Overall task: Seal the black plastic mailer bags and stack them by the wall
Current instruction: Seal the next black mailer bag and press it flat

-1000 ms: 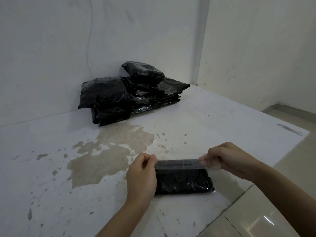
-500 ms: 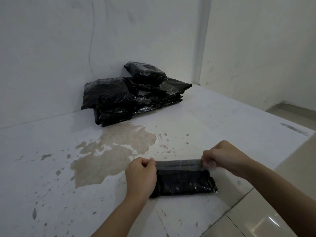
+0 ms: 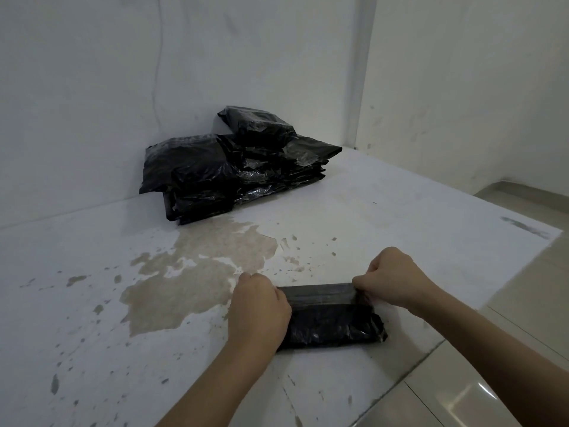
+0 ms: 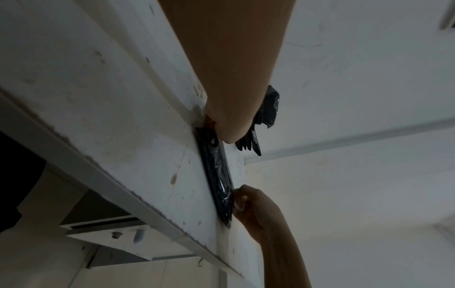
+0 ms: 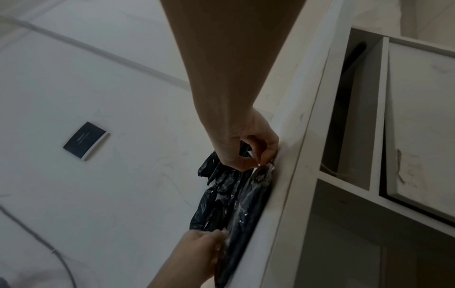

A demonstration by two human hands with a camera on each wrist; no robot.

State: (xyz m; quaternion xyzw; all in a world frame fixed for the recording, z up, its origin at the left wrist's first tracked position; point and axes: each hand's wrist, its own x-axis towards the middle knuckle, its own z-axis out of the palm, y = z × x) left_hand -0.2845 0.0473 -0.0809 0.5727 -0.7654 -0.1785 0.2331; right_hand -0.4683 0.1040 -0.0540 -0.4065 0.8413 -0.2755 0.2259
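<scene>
We have one black mailer bag lying flat on the white table, close to the near edge; its long axis runs left to right across our front, and its flap lies along the far long edge, the side that faces the wall. Our left hand pinches the left end of that flap, fingers curled in over it; our right hand pinches the right end the same way, thumb against fingertips as the right wrist view shows; the flap is stretched taut between the two, and the bag's body lies toward us from both grips. So the fold, as we judge it, must come toward us and down onto the body, both ends together, or the strip will stick skewed.

The stack of sealed bags sits against the wall, well apart from us, ahead and to the left; the left hand is somewhat nearer to it, so the carry will likely run forward and leftward over the stained patch.
</scene>
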